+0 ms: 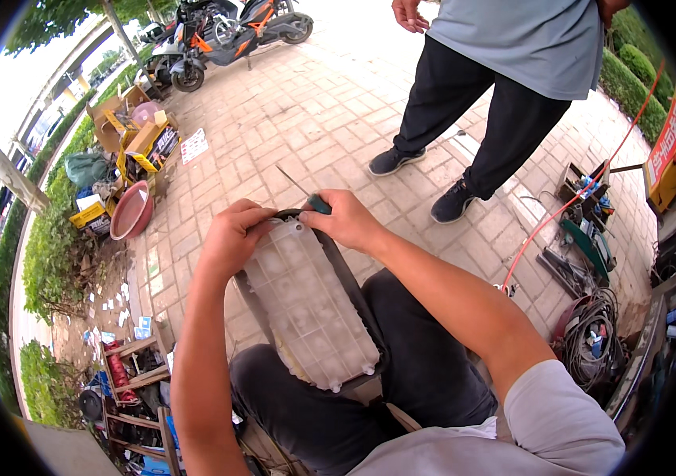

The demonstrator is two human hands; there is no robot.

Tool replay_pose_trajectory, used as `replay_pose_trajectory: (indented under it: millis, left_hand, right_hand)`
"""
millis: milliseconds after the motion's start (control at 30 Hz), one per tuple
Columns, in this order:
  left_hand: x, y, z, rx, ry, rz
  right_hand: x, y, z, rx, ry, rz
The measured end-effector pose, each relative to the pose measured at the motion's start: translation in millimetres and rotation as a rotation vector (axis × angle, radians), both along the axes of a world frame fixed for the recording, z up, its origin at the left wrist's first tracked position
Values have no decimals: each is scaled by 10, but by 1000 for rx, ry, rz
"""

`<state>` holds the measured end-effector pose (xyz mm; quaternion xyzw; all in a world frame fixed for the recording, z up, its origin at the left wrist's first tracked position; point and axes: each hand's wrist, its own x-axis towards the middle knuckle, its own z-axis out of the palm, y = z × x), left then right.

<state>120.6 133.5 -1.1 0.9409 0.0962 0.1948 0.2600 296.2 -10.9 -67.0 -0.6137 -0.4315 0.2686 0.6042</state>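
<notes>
A scooter seat [310, 305], by its look, lies across my lap with its underside up. Its pale, translucent plastic base has a grid of ribs, and a dark cover edge runs around it. At the far left corner, the fingers of my left hand [235, 236] are closed on the seat's rim. My right hand [347, 220] grips a screwdriver [319, 204] by its dark green handle, beside the far end of the seat. The thin shaft points up and away to the left, apart from the seat. Some of my right fingertips touch the seat's far edge.
A person in dark trousers [480, 103] stands ahead on the paving. To the right lie a red hose [540, 230], tools [587, 238] and coiled cable [595, 333]. Cartons [135, 135], a red basin [132, 210] and a wooden rack [135, 381] are left; scooters [235, 40] stand behind.
</notes>
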Motion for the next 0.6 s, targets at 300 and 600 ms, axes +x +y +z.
replay_pose_trajectory:
  millis: [300, 600]
  left_hand:
    - [109, -278, -71, 178, -101, 259]
    - [141, -351, -38, 115, -29, 437]
  right_hand:
    - [-57, -241, 84, -6, -495, -244]
    - [-295, -755, 745, -311, -993, -52]
